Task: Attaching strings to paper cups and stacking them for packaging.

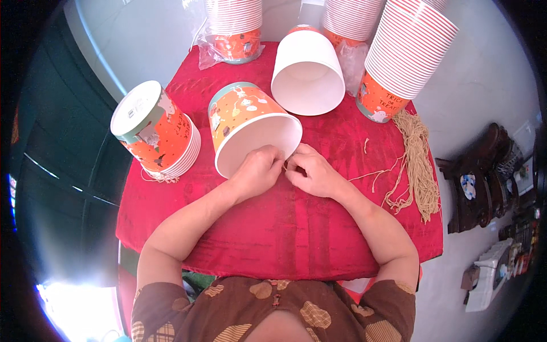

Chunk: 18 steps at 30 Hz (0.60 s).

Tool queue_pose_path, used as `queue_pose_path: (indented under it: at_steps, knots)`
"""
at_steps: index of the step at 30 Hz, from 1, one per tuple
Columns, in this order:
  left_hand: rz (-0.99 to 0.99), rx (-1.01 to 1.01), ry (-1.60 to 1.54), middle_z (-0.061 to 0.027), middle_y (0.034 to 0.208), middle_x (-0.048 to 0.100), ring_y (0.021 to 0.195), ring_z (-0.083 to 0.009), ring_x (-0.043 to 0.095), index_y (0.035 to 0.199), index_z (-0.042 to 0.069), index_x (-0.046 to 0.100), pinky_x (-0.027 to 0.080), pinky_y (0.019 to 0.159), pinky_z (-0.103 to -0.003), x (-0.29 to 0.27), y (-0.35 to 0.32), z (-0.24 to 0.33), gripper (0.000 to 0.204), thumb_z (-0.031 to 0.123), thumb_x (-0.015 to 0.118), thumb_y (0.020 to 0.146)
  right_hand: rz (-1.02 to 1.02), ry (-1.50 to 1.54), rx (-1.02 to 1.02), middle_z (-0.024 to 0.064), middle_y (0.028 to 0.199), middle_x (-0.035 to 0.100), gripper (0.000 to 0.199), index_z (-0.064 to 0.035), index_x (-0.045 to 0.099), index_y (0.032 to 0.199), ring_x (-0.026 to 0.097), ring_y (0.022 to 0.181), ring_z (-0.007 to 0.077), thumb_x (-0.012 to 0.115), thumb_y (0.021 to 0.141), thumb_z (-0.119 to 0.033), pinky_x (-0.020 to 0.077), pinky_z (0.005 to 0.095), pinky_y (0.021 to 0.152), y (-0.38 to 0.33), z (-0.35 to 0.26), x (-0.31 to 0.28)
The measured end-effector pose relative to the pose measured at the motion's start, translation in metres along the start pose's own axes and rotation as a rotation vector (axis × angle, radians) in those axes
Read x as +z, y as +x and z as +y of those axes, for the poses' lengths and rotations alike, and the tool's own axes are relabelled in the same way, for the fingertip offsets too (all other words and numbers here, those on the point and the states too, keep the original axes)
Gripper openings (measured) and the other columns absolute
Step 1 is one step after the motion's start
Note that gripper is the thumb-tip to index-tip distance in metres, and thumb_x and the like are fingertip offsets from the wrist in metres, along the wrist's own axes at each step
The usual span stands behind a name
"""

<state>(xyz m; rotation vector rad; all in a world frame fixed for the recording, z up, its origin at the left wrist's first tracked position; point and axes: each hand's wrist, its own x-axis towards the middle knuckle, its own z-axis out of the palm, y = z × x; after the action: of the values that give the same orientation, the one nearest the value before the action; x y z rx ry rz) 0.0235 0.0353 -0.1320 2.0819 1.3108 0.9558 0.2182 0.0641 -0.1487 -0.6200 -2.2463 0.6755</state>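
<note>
**Both hands at the paper bucket's rim, close finger work**

Orange bucket (253, 108) is mid-table, tipped with its mouth toward the wearer. Left hand (259, 170) and right hand (313, 172) meet at the near-right part of its rim, fingers curled in narrow. I can't tell what, if anything, the fingertips are closed on; too small on my feed.

My read on the step: fingertip work at the rim, probably with twine. I'd say the next move calls for a steady bucket and a precise pinch.

Materials: bucket is stiff printed paper, tapered round wall, smooth white inside. Left of it, an inverted nested stack (156, 125), tan twine at its lower edge. Beyond it and to the right, a white bucket (307, 85), mouth also toward the wearer. Farther right, a tall ribbed-looking stack (407, 51); well to its right side, a limp, fibrous twine hank (420, 165). Under it all, creased red cloth (256, 233), soft-looking.
</note>
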Motion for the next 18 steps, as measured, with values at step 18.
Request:
queue_pose_path:
  at_steps: [18]
  knots:
    - [-0.045, -0.059, -0.049, -0.0236, 0.089, 0.067, 0.088, -0.0391, 0.066, 0.088, -0.005, 0.064, 0.052, 0.079, -0.045, -0.002, 0.0, -0.002, 0.016, 0.004, 0.051, 0.087, -0.128, -0.651, 0.372, 0.0182, 0.079, 0.064, 0.01, -0.0001, 0.062, 0.079, 0.064, 0.081, 0.0353, 0.065, 0.079, -0.009, 0.0526, 0.0471, 0.074, 0.005, -0.032, -0.031]
